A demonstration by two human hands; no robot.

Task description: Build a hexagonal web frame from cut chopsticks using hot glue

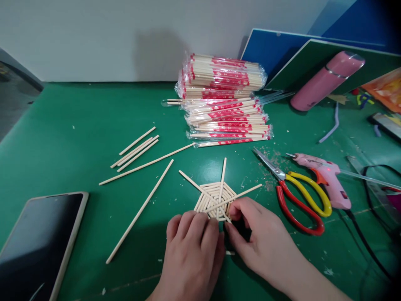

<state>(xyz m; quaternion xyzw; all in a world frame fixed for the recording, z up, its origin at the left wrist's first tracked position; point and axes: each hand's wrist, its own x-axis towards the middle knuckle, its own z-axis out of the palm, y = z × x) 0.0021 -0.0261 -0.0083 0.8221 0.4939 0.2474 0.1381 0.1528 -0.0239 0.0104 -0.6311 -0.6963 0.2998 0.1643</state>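
A web-shaped piece made of wooden sticks [216,196] lies on the green table, with longer chopsticks crossing at its middle and sticking out past the rings. My left hand [194,246] is closed, its fingers bent together over the near left edge of the piece. At the near right edge, my right hand [260,238] pinches with thumb and forefinger by the end of one crossing stick. Part of the web is hidden behind my fingers. A small stick piece [230,253] shows between my hands.
Loose chopsticks [140,211] and shorter sticks [138,152] lie to the left, beside a phone [72,238]. Wrapped chopsticks [225,113] are piled at the back. Scissors [300,200], a pink glue gun [332,179] with its cord and a pink flask [326,83] are on the right.
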